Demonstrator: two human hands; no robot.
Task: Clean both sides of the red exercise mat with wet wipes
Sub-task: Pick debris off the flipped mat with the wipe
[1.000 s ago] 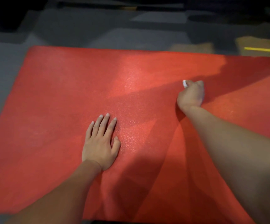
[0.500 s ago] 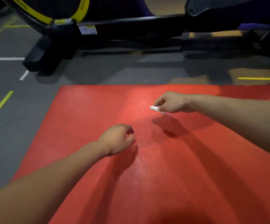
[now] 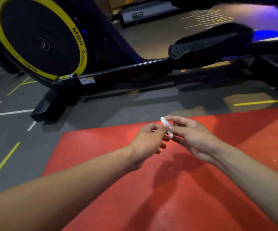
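Seemingly mid-task, both hands, left hand [image 3: 147,139] and right hand [image 3: 190,135], pinch a crumpled wet wipe [image 3: 166,126] above the flat red mat [image 3: 176,197]; its underside looks left to clean.

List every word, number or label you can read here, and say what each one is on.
"MBH Fitness": yellow rim of the flywheel, right side.
"MBH": same rim, lower left, upside down.
"100": floor marking, seen inverted.
Sticker on the machine frame: too small to read.
Red mat and wipe: no text.

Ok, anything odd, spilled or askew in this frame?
Nothing stands out. The red mat lies flat on the floor with no visible damage; the crumpled wet wipe is pinched between the left hand and right hand, above the mat.
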